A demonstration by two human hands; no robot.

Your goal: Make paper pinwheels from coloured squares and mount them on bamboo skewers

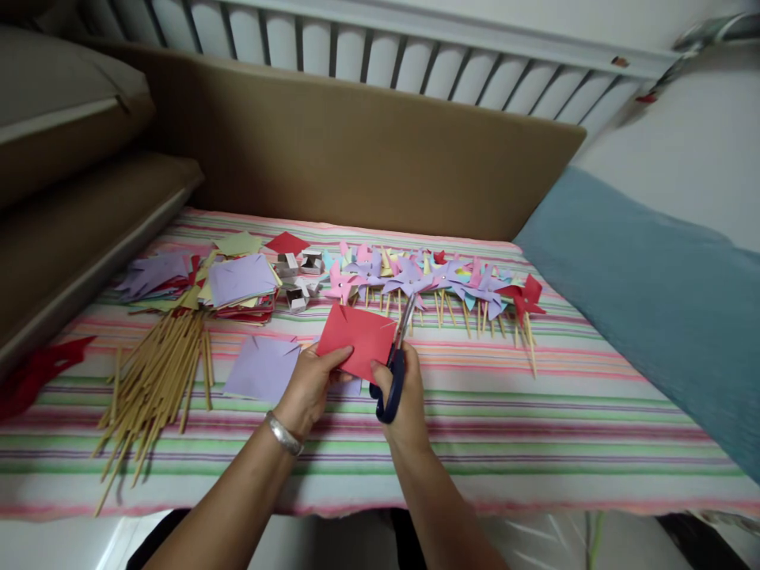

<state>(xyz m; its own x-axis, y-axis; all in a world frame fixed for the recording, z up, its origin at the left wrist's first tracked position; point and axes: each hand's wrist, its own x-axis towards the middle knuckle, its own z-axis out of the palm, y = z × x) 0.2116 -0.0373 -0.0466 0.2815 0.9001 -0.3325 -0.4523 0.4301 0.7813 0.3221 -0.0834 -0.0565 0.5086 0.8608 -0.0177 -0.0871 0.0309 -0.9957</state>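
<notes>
Near centre of frame, red square paper sheet (365, 336), slit at upper-left corner, pinched in left hand (312, 384), thumb on top. Right hand (408, 388) grasping dark-blue-handled metal scissors (399, 368), thumb at sheet's lower-right corner, blades beside its right edge; whether they part, can't tell from where I stand. Lower left: loose bundle of thin tan sticks (160, 380) on striped cloth (534, 451). Right of centre: row of multicoloured paper pinwheels (411, 277).

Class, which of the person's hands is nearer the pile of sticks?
Left. The left hand is right of the sticks; the right hand, holding scissors, is farther right.
</notes>
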